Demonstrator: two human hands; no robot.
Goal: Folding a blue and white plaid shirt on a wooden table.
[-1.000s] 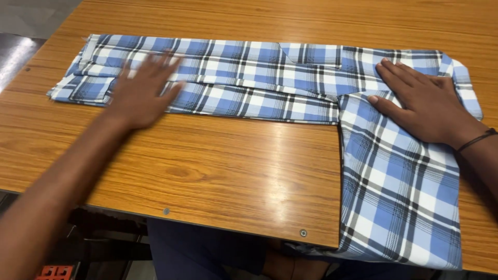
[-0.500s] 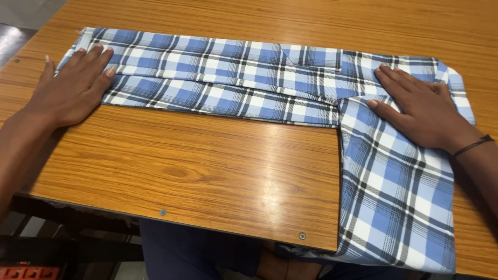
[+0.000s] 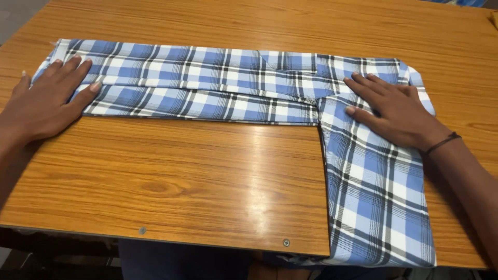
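A blue-and-white plaid shirt [image 3: 233, 83] is lying folded in a long band across the wooden table [image 3: 181, 176], one part hanging over the near edge at your right. You are pressing it flat with your left hand [image 3: 44, 101] and right hand [image 3: 397, 109], fingers spread, holding nothing. Keeping both palms flat is holding the fold true; nothing else is crowding the cloth.

One plaid shirt [image 3: 249, 83], two hands, one table [image 3: 181, 181]
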